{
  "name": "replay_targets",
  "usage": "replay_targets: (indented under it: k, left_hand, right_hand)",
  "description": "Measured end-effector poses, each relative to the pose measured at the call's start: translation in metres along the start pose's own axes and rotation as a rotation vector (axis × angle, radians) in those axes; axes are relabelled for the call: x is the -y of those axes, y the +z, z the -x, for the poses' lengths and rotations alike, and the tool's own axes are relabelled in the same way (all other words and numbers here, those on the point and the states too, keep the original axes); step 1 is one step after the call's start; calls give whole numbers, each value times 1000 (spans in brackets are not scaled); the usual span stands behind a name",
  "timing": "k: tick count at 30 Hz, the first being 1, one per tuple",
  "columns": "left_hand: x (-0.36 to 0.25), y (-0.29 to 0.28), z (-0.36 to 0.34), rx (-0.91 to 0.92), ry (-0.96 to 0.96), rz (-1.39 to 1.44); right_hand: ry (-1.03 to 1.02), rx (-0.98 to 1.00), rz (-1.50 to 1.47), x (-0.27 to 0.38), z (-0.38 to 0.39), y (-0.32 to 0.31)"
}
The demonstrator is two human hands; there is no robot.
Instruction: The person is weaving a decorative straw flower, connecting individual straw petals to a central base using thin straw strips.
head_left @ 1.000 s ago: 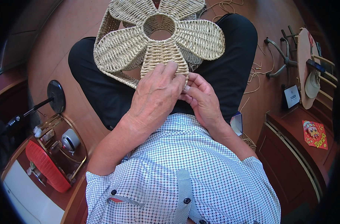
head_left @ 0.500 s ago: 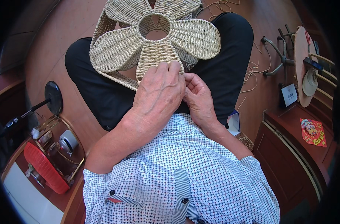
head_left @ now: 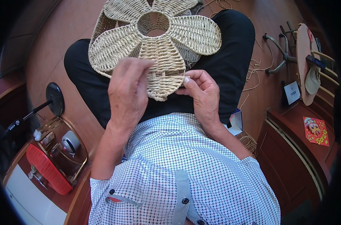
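A flower-shaped straw basket [head_left: 120, 47], woven from pale twisted cord with a round hole at its centre, rests across my lap. Its near petal [head_left: 165, 56] points toward me, with a gap in the weave near the lower end where a few upright strands show. My right hand [head_left: 204, 92] pinches the right rim of that petal between thumb and fingers. Above the petal's left side is my left hand [head_left: 130, 88], its fingers bent and smeared by motion; whether a strand is in them cannot be made out.
Loose cord [head_left: 256, 69] lies on the floor at right, by a metal chair base [head_left: 281, 62]. A white box [head_left: 235, 123] stands beside my right hip. To the left are a round black stand base [head_left: 55, 98] and a red plastic basket [head_left: 47, 168]. A wooden cabinet [head_left: 290, 161] stands at right.
My left hand has lifted off the near petal and moved left, uncovering its lower end and the gap in the weave. My right hand stays at the petal's right rim, shifted slightly right.
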State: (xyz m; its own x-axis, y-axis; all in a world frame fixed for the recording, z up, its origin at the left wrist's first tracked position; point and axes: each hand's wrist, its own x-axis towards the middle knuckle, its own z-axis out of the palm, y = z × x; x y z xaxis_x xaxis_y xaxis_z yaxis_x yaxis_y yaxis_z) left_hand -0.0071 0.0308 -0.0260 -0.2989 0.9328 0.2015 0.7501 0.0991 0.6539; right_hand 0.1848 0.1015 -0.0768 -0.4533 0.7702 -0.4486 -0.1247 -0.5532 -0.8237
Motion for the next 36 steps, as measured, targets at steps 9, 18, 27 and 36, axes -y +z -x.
replay_targets:
  k: [9,18,27,36]
  left_hand:
    - [6,4,21,-114,-77,-367]
    - [8,11,39,-43,-178,-201]
    - [2,27,58,-73,-245,-229]
    - [4,28,53,-75,-95,-266]
  right_hand:
    - [42,98,-49,9,-1,-11]
    - [50,55,36,14,2,-10]
    - [-19,-10,67,13,0,-6]
    - [-171,-32,380,21,2,-6]
